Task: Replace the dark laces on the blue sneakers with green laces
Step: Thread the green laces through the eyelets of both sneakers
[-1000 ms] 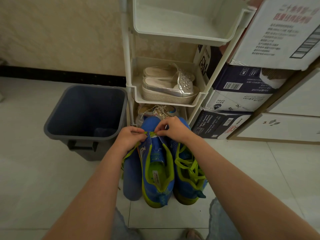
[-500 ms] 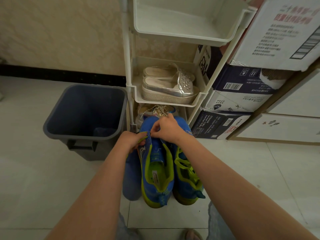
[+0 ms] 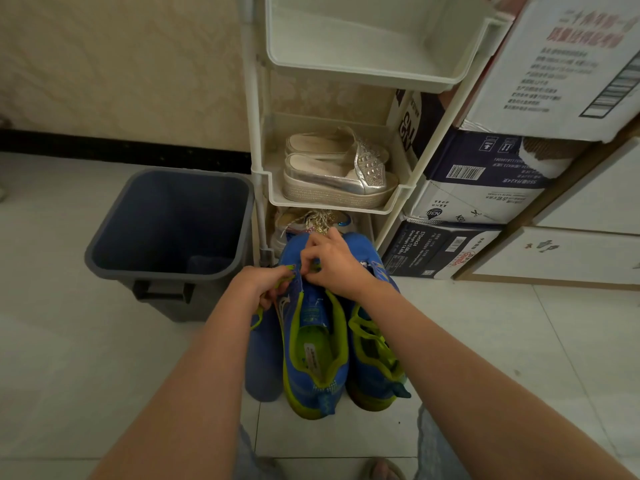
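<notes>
Right below me the unlaced sneaker (image 3: pixel 311 358) lies heel-near on the tile floor (image 3: pixel 104 358), its long axis running straight away. At its toe-end eyelets my left hand (image 3: pixel 258 284) pinches the green lace (image 3: pixel 286 270); my right hand (image 3: pixel 334 265) pinches it just beside, nearer the toe. Beyond stand the grey bin (image 3: pixel 114 268) and the white rack (image 3: pixel 263 178).

Both bare forearms run up from the lower corners of the frame and meet just above its centre. The left hand (image 3: pixel 261 284) lies knuckles up, fingers curled under, pinching a green lace (image 3: pixel 289 270). The right hand (image 3: pixel 334 263), slightly higher, bends at the wrist, its fingertips (image 3: pixel 309 251) pinching the same lace close beside the left.
</notes>
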### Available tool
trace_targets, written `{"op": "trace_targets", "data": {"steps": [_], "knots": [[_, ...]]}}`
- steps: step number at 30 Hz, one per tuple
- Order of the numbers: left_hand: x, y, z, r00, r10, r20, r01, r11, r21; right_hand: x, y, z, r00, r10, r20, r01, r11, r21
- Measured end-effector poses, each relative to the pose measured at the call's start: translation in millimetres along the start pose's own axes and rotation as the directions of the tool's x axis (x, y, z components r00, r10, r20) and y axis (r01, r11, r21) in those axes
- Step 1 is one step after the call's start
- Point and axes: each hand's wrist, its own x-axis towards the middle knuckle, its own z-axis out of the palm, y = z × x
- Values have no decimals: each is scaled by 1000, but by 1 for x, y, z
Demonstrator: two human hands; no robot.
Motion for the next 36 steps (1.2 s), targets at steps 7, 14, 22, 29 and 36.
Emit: {"op": "trace_targets", "data": {"steps": [7, 14, 22, 29, 36], "knots": [[2, -1, 1, 999, 39, -3, -39, 999, 33, -3, 1, -18, 982, 94, 166, -104, 993, 50], [-13, 2, 2, 974, 185, -134, -174, 981, 91, 1, -3, -23, 956, 286, 60, -292, 944, 150], [-22, 8, 2, 974, 186, -126, -158, 965, 208, 5, -9, -14, 913, 376, 159, -368, 927, -77], [-19, 6, 4, 975, 175, -137, -151, 974, 166, 9, -11, -17, 904, 366, 218, -346, 930, -128], [-15, 0, 2, 972, 174, -154, -170, 985, 38, 14, -13, -10, 899, 381, 214, -375, 924, -72]]}}
